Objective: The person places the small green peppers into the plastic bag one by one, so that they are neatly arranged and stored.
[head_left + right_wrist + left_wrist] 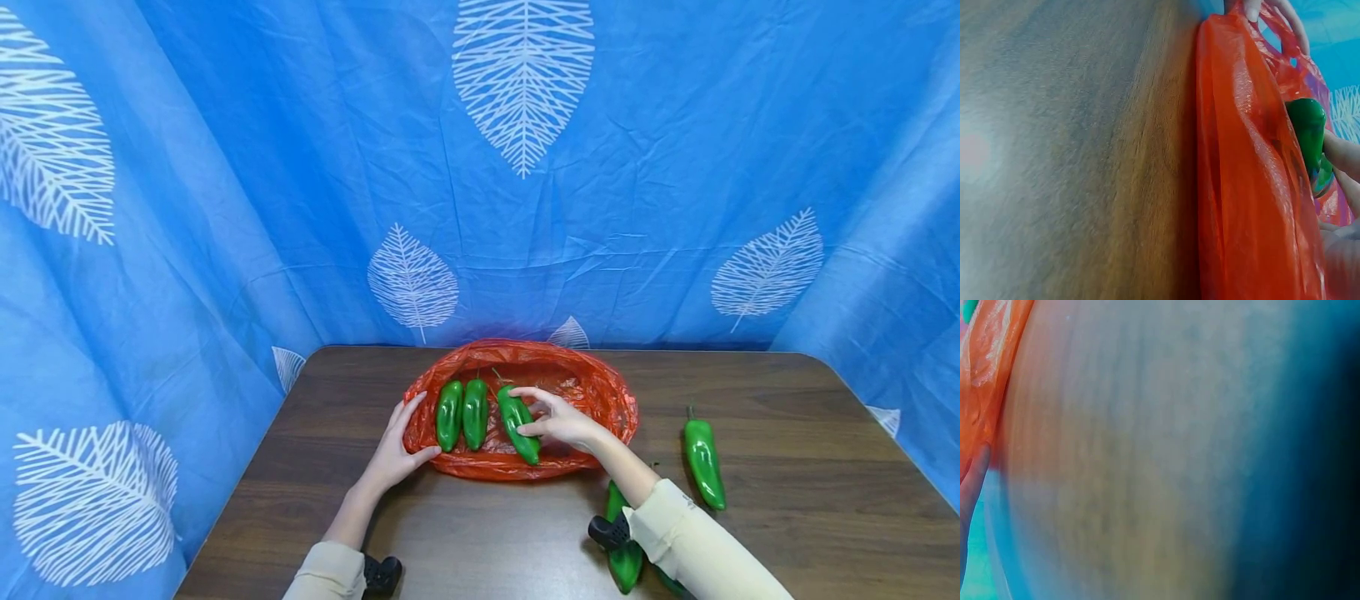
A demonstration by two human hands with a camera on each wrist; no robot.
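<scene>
A red plastic bag [517,471] lies on the table, its mouth spread wide. Two green peppers [449,417] rest side by side in its left half. My right hand [566,423] reaches over the bag's right side and grips another green pepper [517,427] between thumb and fingers, its stem pointing away; this pepper [1307,128] also shows over the bag's edge in the right wrist view. At the bag's left rim, my left hand [396,446] holds the side, with thumb and fingers spread apart along it. Its thumb [975,478] touches the red plastic in the left wrist view.
Below my right forearm lies a green pepper [624,558], partly covered by the black wrist camera [609,532]; part of another [670,582] shows beside the sleeve. Farther right is one more pepper [703,462]. A blue leaf-print curtain [637,208] hangs behind the wooden table [810,475].
</scene>
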